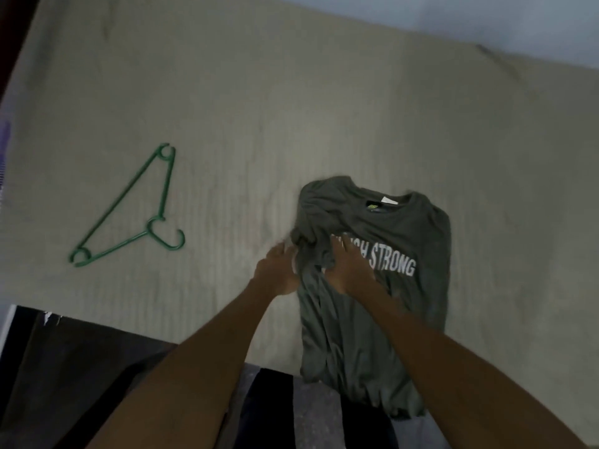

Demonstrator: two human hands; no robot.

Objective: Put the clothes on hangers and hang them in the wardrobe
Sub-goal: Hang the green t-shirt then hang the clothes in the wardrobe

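T-shirt (385, 286), grey, lay front-up on the bed (291, 108); my left hand (277, 270) and right hand (351, 270) gripped its bunched left side, best spread flat before fetching the green hanger (129, 209), well apart.

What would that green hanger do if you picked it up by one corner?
The green hanger would probably keep its triangle shape, since its thin bars lie straight on the bed sheet. It looks light, being an open frame. Lying flat, it seems unlikely to roll, unlike the floppy T-shirt.
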